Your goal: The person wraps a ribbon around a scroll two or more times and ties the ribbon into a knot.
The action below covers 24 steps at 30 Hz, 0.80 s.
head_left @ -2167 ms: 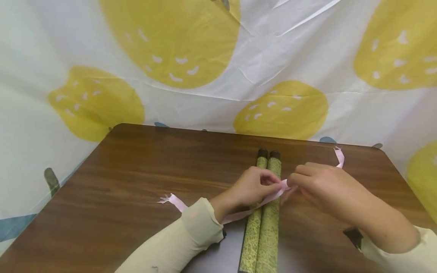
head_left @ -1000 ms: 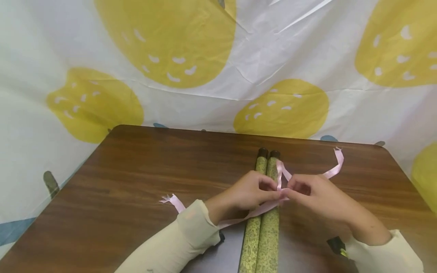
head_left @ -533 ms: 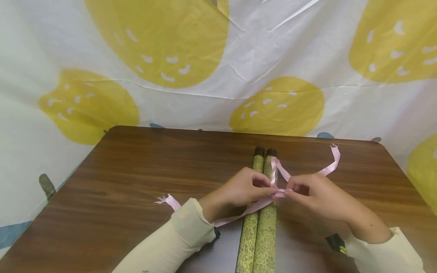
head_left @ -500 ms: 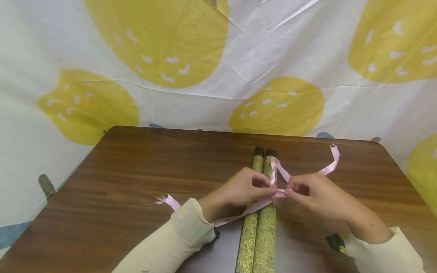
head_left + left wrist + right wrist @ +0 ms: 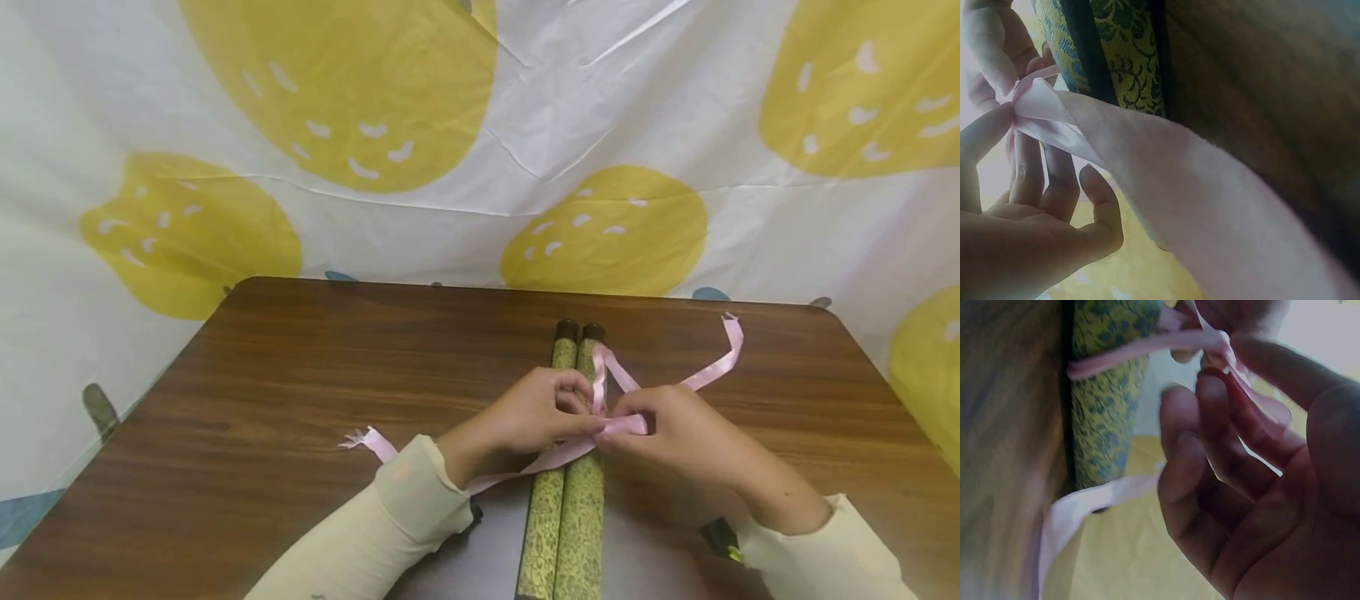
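Two slim rolls (image 5: 582, 517) covered in green-gold patterned cloth, with dark end caps, lie side by side on the table. A pink ribbon (image 5: 558, 457) crosses over them. Above the rolls, my left hand (image 5: 525, 417) pinches the ribbon between thumb and fingertips. My right hand (image 5: 682, 429) pinches a short loop of the same ribbon, its fingertips meeting those of the left. The left wrist view has the ribbon (image 5: 1166, 169) running wide from the pinch past the roll (image 5: 1125, 56). In the right wrist view, a strand of ribbon (image 5: 1135, 353) passes around the patterned roll (image 5: 1107, 406).
The brown wooden table (image 5: 337, 358) stands against a white curtain (image 5: 420, 233) printed with yellow lemons. One frayed ribbon end (image 5: 371, 442) lies left of the rolls; the other ribbon end (image 5: 731, 333) lies at the back right.
My right hand has come in from the right to meet the left fingertips, and a ribbon loop now shows in its fingers. The left hand keeps its pinch over the rolls.
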Tool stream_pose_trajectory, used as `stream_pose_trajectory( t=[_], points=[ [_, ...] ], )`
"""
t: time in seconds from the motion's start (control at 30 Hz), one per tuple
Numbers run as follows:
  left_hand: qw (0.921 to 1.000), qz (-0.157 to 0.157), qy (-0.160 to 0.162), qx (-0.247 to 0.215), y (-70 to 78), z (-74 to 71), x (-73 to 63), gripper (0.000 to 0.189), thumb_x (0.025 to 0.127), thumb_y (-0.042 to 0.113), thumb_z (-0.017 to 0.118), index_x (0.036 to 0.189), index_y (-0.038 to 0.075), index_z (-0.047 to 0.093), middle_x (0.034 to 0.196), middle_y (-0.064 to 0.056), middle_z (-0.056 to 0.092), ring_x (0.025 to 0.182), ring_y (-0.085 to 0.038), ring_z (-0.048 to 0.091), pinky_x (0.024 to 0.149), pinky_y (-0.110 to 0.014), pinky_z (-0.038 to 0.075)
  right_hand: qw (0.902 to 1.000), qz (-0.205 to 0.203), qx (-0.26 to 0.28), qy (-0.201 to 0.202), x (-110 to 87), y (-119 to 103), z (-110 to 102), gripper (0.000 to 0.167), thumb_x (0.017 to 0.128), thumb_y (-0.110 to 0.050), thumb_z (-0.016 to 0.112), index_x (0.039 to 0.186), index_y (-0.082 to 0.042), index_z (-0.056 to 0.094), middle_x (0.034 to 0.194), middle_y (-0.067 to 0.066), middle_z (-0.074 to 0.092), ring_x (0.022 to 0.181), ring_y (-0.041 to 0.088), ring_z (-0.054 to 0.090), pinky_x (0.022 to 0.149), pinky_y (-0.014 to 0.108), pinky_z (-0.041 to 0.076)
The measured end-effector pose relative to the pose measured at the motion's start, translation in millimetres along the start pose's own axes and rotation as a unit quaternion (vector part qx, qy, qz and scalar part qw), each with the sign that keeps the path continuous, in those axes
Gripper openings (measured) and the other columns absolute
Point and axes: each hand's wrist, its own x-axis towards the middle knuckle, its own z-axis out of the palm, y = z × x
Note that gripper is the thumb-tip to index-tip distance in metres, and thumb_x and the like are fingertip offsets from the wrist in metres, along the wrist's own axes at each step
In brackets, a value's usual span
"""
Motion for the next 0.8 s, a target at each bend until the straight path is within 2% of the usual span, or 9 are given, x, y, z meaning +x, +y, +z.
stream_pose_trajectory(
  t=[0.23, 0.3, 0.4, 0.57, 0.67, 0.8],
  points=[
    [0.9988, -0.023, 0.02, -0.039, -1.5, 0.5, 0.6, 0.033, 0.087, 0.005, 0.075, 0.111, 0.006, 0.052, 0.087, -0.017, 0.075, 0.069, -0.008, 0.065, 0.062, -0.018, 0.046, 0.9992, -0.006, -0.015, 0.036, 2.8, 0.3, 6.7, 0.019, 0.087, -0.021, 0.077, 0.072, -0.022, 0.066, 0.062, -0.015, 0.051, 0.058, -0.001, 0.046, 0.051, 0.021, 0.042],
    [0.9981, -0.025, 0.023, -0.051, -1.2, 0.2, 0.4, 0.033, 0.087, 0.004, 0.075, 0.11, 0.006, 0.051, 0.086, -0.017, 0.075, 0.069, -0.009, 0.066, 0.062, -0.018, 0.046, 0.9988, -0.003, -0.024, 0.042, 3.4, -0.6, 7.2, 0.018, 0.087, -0.022, 0.077, 0.073, -0.022, 0.066, 0.062, -0.014, 0.052, 0.058, -0.001, 0.046, 0.051, 0.021, 0.042],
    [0.9984, -0.025, 0.027, -0.044, 0.1, -0.7, 0.0, 0.031, 0.087, 0.006, 0.075, 0.107, 0.008, 0.051, 0.086, -0.015, 0.076, 0.066, -0.009, 0.064, 0.06, -0.019, 0.045, 0.9982, 0.005, -0.035, 0.048, 3.5, -2.1, 7.0, 0.016, 0.087, -0.022, 0.077, 0.074, -0.022, 0.067, 0.064, -0.013, 0.054, 0.059, -0.001, 0.047, 0.052, 0.022, 0.042],
    [0.999, -0.017, 0.03, -0.03, 0.7, -2.2, -1.0, 0.025, 0.087, 0.006, 0.076, 0.096, 0.009, 0.053, 0.077, -0.006, 0.074, 0.06, -0.007, 0.059, 0.052, -0.019, 0.039, 0.9979, 0.012, -0.039, 0.05, 3.4, -4.0, 7.1, 0.014, 0.087, -0.019, 0.077, 0.076, -0.021, 0.068, 0.065, -0.011, 0.056, 0.059, 0.0, 0.048, 0.052, 0.022, 0.043],
    [0.999, -0.003, 0.031, -0.03, 0.5, -2.3, -1.0, 0.02, 0.087, 0.005, 0.075, 0.093, 0.007, 0.057, 0.075, -0.006, 0.072, 0.062, -0.007, 0.061, 0.056, -0.018, 0.043, 0.998, 0.011, -0.036, 0.051, 3.4, -4.6, 7.2, 0.014, 0.088, -0.016, 0.076, 0.077, -0.021, 0.069, 0.066, -0.011, 0.058, 0.059, 0.0, 0.048, 0.052, 0.022, 0.044],
    [0.9992, 0.013, 0.029, -0.024, 0.5, -2.1, 0.2, 0.015, 0.087, 0.003, 0.074, 0.097, 0.004, 0.062, 0.084, -0.014, 0.074, 0.071, -0.005, 0.066, 0.069, -0.017, 0.05, 0.9983, 0.014, -0.03, 0.048, 3.3, -5.5, 6.4, 0.014, 0.089, -0.016, 0.074, 0.077, -0.021, 0.07, 0.067, -0.01, 0.061, 0.059, 0.0, 0.05, 0.054, 0.022, 0.046]
  ],
)
